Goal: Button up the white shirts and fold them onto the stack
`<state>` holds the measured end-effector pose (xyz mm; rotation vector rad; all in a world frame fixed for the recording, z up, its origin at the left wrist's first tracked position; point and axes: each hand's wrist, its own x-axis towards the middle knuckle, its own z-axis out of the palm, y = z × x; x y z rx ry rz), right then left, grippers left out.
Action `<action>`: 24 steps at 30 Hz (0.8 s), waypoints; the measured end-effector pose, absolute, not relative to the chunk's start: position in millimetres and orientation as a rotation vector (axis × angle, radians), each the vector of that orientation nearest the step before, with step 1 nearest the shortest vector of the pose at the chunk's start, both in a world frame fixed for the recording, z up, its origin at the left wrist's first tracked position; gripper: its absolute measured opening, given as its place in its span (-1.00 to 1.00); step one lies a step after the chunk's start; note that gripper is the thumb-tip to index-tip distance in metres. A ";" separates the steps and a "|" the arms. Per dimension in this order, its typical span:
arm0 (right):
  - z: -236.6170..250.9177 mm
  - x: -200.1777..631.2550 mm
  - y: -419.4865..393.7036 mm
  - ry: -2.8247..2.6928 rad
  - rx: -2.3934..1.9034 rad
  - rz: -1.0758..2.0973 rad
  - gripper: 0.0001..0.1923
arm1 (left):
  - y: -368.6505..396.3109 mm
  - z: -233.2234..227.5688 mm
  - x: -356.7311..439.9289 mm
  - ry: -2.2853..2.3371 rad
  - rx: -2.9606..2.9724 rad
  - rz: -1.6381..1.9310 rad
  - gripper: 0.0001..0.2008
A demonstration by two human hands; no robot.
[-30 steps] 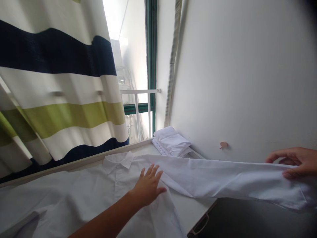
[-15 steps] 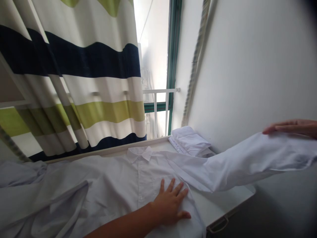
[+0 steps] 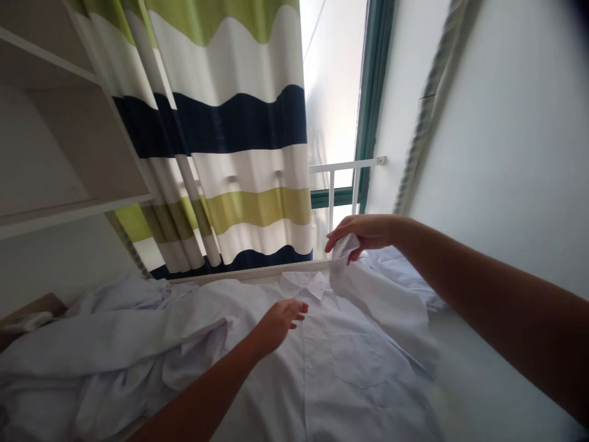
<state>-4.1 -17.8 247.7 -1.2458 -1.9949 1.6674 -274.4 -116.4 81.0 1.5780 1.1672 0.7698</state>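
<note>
A white button-up shirt (image 3: pixel 354 368) lies front side up on the white tabletop, its collar pointing toward the window. My right hand (image 3: pixel 368 235) is closed on the end of one of its sleeves (image 3: pixel 386 298), holding it up near the collar's right side. The rest of that sleeve trails down over the shirt's shoulder and side. Over the button placket, just below the collar (image 3: pixel 304 283), is my left hand (image 3: pixel 279 324). Its fingers are slightly bent and apart, with nothing in them; whether they touch the cloth I cannot tell.
Crumpled white clothes (image 3: pixel 119 356) are heaped on the left. A folded white stack (image 3: pixel 396 264) sits behind my right hand by the wall. At the back are a striped curtain (image 3: pixel 257 172) and a white rail (image 3: pixel 345 166); a shelf unit (image 3: pixel 73 212) juts in at upper left.
My right hand has carried the sleeve end from the far right in toward the collar. My left hand has lifted from lying spread on the shirt's chest and moved up toward the collar.
</note>
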 end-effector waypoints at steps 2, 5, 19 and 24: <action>221.0 -59.7 3.3 -2.047 -1.213 1.822 -0.58 | -101.7 87.6 -305.9 1.205 1.329 0.841 -0.37; 165.3 -137.6 17.6 -2.093 -1.267 1.866 -0.45 | -84.0 84.7 -344.3 1.285 1.141 0.896 -0.23; 55.2 18.9 -66.9 -2.011 -1.622 0.613 -0.71 | -36.5 25.8 -345.1 1.743 1.679 0.439 -0.44; 14.5 90.6 -100.1 -1.916 -1.705 0.486 -0.67 | -37.5 34.4 -333.5 1.616 1.511 0.440 -0.56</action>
